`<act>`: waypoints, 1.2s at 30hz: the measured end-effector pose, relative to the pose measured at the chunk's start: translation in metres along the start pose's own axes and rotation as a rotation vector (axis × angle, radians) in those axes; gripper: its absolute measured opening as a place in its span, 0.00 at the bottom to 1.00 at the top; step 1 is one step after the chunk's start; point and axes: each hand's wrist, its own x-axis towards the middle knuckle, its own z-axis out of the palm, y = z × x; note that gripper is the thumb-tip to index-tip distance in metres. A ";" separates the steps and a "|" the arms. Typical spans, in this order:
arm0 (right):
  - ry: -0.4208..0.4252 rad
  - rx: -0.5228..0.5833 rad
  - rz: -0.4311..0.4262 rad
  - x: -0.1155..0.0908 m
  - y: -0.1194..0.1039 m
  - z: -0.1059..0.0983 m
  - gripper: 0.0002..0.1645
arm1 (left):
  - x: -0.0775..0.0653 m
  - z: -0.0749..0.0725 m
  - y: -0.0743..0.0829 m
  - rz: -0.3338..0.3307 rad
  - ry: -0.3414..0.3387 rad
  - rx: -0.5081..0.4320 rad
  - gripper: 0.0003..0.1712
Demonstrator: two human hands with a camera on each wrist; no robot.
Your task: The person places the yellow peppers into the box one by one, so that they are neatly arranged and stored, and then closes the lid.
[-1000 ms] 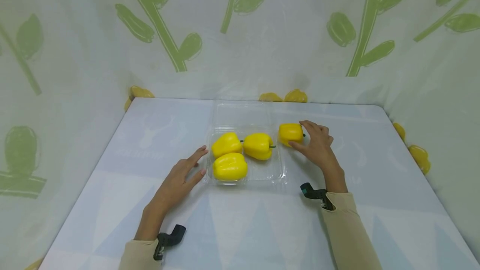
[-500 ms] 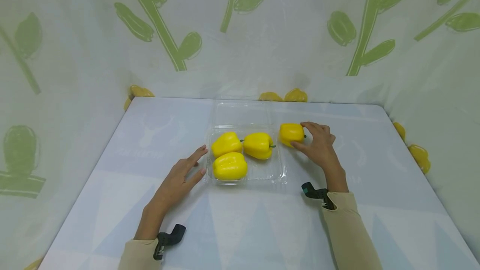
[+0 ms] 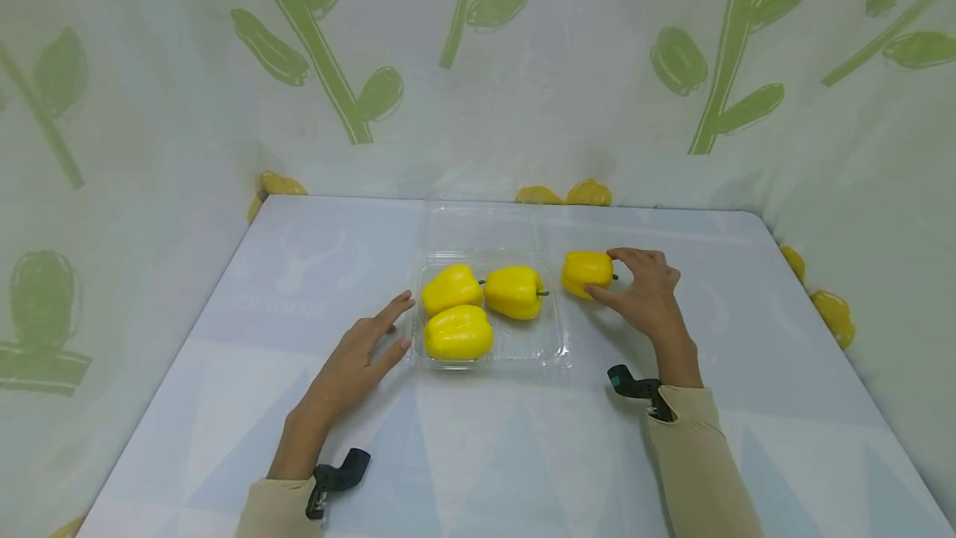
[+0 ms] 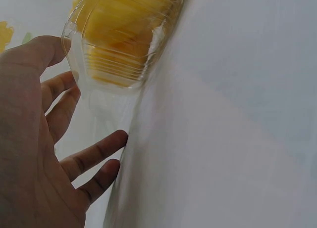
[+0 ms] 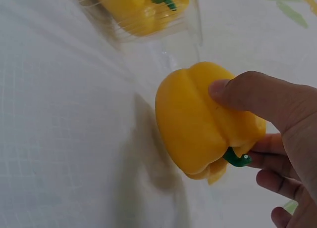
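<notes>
My right hand [image 3: 646,291] pinches a yellow bell pepper [image 3: 587,274] between thumb and fingers, just right of a clear plastic clamshell box [image 3: 523,344]. In the right wrist view, that bell pepper [image 5: 193,119] shows its green stem towards my palm, and a shadow lies on the table beside it. Three more yellow peppers [image 3: 458,332] lie in the box, two at the left and one at the right. My left hand [image 3: 351,368] is at the box's left side, fingers spread. In the left wrist view, the thumb and fingertips [image 4: 69,84] touch the box wall [image 4: 116,72].
The box's transparent lid [image 3: 484,227] lies open towards the back. Everything stands on a pale patterned table [image 3: 508,455]. Cloth with green leaf prints [image 3: 478,106] hangs behind and at both sides. A black camera mount [image 3: 339,471] sits on each wrist.
My right hand has moved slightly to the right and nearer to me, carrying the bell pepper away from the box. My left hand and the boxed peppers stay in place.
</notes>
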 end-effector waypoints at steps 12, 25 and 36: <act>0.063 0.018 -0.010 -0.007 -0.001 -0.013 0.40 | -0.001 -0.002 0.000 0.010 0.001 0.002 0.36; 0.149 0.048 -0.105 -0.011 -0.008 -0.022 0.37 | -0.001 -0.002 0.000 0.005 0.000 -0.008 0.36; 0.179 0.065 -0.154 -0.015 -0.020 -0.029 0.36 | 0.000 0.000 -0.002 0.039 0.008 -0.005 0.36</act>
